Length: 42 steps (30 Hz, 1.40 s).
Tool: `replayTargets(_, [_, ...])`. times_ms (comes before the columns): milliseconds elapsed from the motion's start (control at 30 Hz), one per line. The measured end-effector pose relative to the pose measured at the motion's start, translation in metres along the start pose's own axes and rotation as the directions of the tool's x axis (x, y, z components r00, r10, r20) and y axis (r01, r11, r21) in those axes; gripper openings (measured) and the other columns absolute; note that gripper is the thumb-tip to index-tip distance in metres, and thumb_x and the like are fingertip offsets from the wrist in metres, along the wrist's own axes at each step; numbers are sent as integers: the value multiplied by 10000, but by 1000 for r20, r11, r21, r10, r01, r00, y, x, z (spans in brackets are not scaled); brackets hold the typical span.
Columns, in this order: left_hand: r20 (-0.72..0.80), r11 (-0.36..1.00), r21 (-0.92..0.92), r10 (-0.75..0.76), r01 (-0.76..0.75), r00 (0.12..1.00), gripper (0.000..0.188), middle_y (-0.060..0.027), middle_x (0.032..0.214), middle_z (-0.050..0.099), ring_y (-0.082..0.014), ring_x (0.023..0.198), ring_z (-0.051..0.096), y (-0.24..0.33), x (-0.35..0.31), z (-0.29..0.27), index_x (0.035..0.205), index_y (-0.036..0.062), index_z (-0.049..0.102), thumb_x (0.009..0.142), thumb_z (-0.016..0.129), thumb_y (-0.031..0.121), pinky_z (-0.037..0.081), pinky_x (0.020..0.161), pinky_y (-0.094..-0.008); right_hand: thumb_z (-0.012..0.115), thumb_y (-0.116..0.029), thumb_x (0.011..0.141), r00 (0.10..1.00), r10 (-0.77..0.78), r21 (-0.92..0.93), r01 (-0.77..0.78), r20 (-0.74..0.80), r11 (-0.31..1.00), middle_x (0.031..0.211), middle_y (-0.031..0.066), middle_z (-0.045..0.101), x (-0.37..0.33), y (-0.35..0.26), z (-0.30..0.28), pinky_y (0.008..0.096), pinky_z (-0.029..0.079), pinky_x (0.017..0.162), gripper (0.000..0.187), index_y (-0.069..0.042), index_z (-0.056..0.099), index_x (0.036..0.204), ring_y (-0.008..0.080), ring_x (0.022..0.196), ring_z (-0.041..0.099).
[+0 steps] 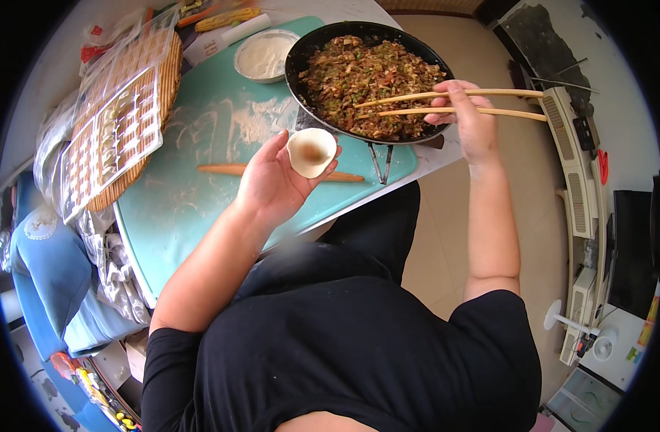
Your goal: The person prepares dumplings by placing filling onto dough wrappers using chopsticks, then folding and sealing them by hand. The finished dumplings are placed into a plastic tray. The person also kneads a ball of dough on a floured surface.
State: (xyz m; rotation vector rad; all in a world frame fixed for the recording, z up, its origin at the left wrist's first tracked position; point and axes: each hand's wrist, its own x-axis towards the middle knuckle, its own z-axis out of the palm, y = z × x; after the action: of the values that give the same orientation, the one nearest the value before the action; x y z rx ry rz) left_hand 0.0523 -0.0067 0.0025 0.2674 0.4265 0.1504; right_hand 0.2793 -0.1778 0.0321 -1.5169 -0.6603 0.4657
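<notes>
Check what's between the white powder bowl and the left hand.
In the head view, green mat dusted with loose powder lies between the bowl and left hand.

A white table (348, 9) carries a turquoise mat (186, 209) below the left hand (272, 180). A wooden rolling pin (222, 169) lies on the mat beneath that grip, smeared white powder (261, 119) and a powder-filled bowl (255, 77) beyond it; a dark pan (295, 70) stands to its right, a woven tray (174, 75) to its left.
</notes>
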Motion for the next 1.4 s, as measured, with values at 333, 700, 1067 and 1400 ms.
replayTargets(333, [-14, 1000, -7, -18, 18, 1000, 493, -246, 1268, 448, -353, 1185, 448, 3, -3, -15, 1268, -76, 353, 974, 273, 311, 430, 966, -425, 487, -246, 930, 992, 121, 24, -122, 45, 992, 764, 78, 579, 4, 8, 14, 249, 527, 583, 274, 11, 578, 950, 164, 617, 622])
replayTargets(700, [-10, 999, -34, -24, 24, 1000, 492, -248, 1278, 437, -361, 1200, 433, 1, 1, -20, 1263, -81, 356, 973, 279, 309, 414, 984, -426, 483, -247, 928, 979, 166, 149, -183, 114, 972, 753, 68, 582, 8, 13, 17, 261, 532, 581, 274, 9, 580, 936, 168, 609, 623])
replayTargets(1067, [-22, 989, 86, 124, -121, 992, 456, -218, 1252, 476, -331, 1169, 473, 22, 12, -3, 1244, -60, 388, 974, 278, 291, 408, 986, -425, 496, -254, 915, 950, 309, 553, -285, 51, 783, 736, 114, 598, 24, 31, 1, 349, 555, 612, 297, 30, 580, 942, 229, 632, 639])
replayTargets(1400, [30, 967, 144, 209, -211, 977, 410, -143, 1240, 500, -291, 1136, 495, 13, 45, 36, 1233, -15, 403, 979, 244, 265, 389, 993, -441, 532, -104, 881, 771, -629, -133, 637, 97, 760, 772, 108, 583, -43, -26, 49, 301, 529, 598, 126, 10, 575, 913, 203, 653, 600])
